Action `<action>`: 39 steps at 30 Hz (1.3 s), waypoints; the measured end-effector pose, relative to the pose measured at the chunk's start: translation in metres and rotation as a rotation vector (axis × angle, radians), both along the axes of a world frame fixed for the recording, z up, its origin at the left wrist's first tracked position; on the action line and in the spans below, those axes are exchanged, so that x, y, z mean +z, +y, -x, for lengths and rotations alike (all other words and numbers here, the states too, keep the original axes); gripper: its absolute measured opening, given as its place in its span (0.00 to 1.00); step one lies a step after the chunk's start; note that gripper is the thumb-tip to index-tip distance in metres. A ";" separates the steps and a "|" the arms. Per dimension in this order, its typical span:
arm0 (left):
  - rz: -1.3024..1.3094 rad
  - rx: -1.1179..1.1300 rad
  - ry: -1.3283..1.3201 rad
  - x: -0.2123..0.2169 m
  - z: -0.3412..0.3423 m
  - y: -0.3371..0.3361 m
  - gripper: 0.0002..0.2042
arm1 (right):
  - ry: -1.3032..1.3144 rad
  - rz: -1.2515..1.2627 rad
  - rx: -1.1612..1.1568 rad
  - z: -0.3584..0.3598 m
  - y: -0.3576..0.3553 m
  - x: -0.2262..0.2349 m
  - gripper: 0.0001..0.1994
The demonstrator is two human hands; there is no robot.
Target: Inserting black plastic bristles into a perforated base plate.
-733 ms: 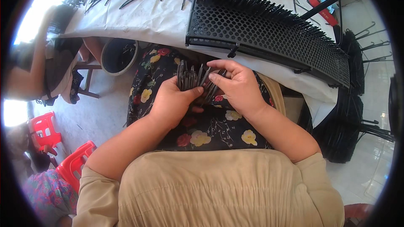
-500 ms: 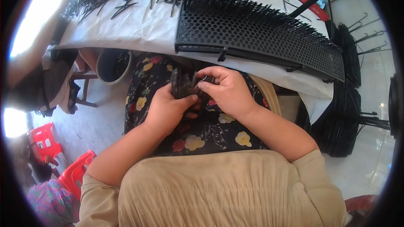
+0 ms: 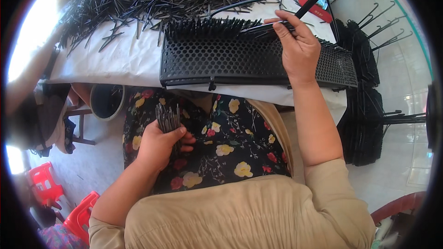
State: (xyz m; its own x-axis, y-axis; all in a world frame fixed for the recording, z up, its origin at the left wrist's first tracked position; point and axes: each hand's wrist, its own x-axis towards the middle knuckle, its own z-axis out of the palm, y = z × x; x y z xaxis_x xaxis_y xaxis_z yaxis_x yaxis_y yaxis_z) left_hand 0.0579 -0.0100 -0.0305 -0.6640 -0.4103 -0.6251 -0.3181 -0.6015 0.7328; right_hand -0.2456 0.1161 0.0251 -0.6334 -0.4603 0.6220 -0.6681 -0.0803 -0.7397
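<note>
Left hand (image 3: 159,145) clenches a bundle of black pins (image 3: 169,117) in reserve; right hand (image 3: 297,46) pinches pins at the perforated black rack (image 3: 230,60), feeding its holes.

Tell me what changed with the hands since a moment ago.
The right hand left the bundle of black pins in the lap and went up to the perforated black rack on the table, holding a few pins. The left hand still grips the bundle over the lap.

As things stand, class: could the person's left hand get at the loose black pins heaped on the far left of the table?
Probably yes, but not freely. The left hand is closed round a bunch of black pins in the lap. The heap of loose pins lies beyond bare white cloth, left of the perforated tray, so nothing blocks the way.
</note>
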 end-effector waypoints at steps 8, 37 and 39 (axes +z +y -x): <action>-0.004 -0.019 -0.021 0.001 0.004 -0.002 0.03 | -0.026 -0.047 0.020 -0.001 -0.005 -0.004 0.12; -0.003 0.007 0.027 -0.011 -0.001 -0.008 0.07 | 0.009 -0.124 -0.158 -0.003 -0.001 0.000 0.08; -0.004 -0.014 0.036 -0.009 0.000 -0.007 0.07 | 0.000 -0.127 -0.112 0.001 0.003 -0.004 0.07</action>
